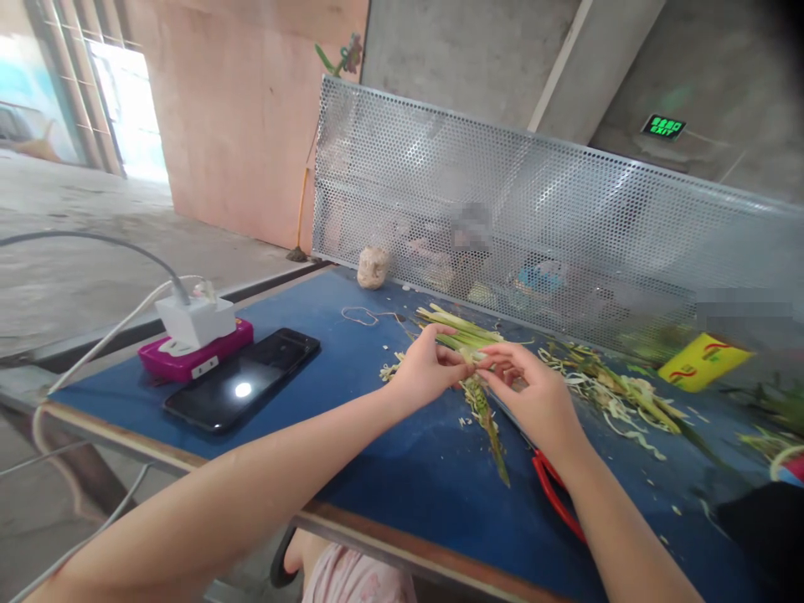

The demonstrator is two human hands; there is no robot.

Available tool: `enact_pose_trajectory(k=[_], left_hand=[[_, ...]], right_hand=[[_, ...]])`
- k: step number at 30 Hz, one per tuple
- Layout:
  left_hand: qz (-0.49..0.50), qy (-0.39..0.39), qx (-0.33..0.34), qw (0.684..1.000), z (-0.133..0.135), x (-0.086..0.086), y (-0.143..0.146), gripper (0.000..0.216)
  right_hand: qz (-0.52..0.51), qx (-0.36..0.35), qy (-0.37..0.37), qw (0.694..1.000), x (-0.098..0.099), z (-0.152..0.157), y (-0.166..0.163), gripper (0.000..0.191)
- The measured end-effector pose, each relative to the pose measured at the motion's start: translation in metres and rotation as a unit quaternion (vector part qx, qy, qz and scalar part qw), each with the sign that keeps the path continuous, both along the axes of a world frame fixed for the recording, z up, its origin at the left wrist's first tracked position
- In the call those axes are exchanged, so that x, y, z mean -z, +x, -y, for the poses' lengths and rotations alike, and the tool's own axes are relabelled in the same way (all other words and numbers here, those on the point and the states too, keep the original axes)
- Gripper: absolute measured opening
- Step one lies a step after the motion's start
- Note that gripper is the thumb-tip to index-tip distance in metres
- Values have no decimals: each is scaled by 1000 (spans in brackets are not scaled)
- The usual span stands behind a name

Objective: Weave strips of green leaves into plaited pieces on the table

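Over the blue table, my left hand (427, 368) and my right hand (531, 394) meet with fingertips pinched together. Between them is a pale green plant strip, and a narrow woven-looking green strip (482, 419) hangs down from there toward me. Its upper end is hidden by my fingers. Just behind my hands lies a bunch of cut green stalks (461, 325). Red-handled scissors (556, 494) rest partly under my right wrist, with most of the blades covered.
A black phone (244, 381) and a magenta power strip (194, 352) with white chargers lie at left. A pale lump (373, 267) stands by the perforated metal screen (502, 184). Plant scraps (621, 394) and a yellow roll (704, 362) are at right.
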State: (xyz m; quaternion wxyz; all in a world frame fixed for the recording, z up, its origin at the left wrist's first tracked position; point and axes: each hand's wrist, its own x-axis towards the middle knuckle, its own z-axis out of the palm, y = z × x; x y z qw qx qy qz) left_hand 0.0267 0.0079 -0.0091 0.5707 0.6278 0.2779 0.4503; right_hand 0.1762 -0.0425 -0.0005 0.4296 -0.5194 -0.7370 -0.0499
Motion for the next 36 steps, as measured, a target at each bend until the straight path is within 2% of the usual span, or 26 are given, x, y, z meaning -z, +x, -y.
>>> enact_pose_trajectory(k=[4,8,10,22,25,30,36], left_hand=[[6,-18,0,1000,2,-3,0,42],[31,-48,9,998,0,-1,1,41],[39,-52,5,998,-2,1,1,41],[50,-44,-6,998,-4,4,1,42],[36,-20,-14,999,-6,6,1,44],[-35,84,-54,994,-6,9,-1,45],[-57,91,-59,992,-4,10,-1,45]], right_hand=[[38,0,39,999,-1,1,-1,8],[107,-79,74,988,-5,4,0,10],[123,-93,76,985,-7,4,0,10],[109,-57,59,991,1,-5,6,9],[103,-45,48,992,3,-5,6,10],[87,-57,-3,995,4,-6,6,8],[107,-56,-4,993,3,-4,5,7]])
